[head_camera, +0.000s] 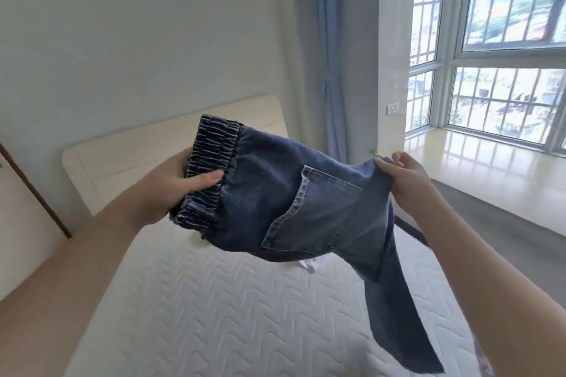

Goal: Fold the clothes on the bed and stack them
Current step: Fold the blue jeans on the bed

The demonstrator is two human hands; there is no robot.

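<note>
A pair of dark blue jeans with an elastic waistband and a back pocket hangs in the air above the bed. My left hand grips the gathered waistband, thumb on top. My right hand pinches the denim further along, near the seat. One leg of the jeans droops down to the right, past my right forearm. A bit of white cloth shows on the mattress just under the jeans, mostly hidden by them.
The white quilted mattress meets a cream headboard at the wall. A wide window sill and barred windows run along the right, with a blue curtain in the corner. A patterned cloth edge peeks out at bottom right.
</note>
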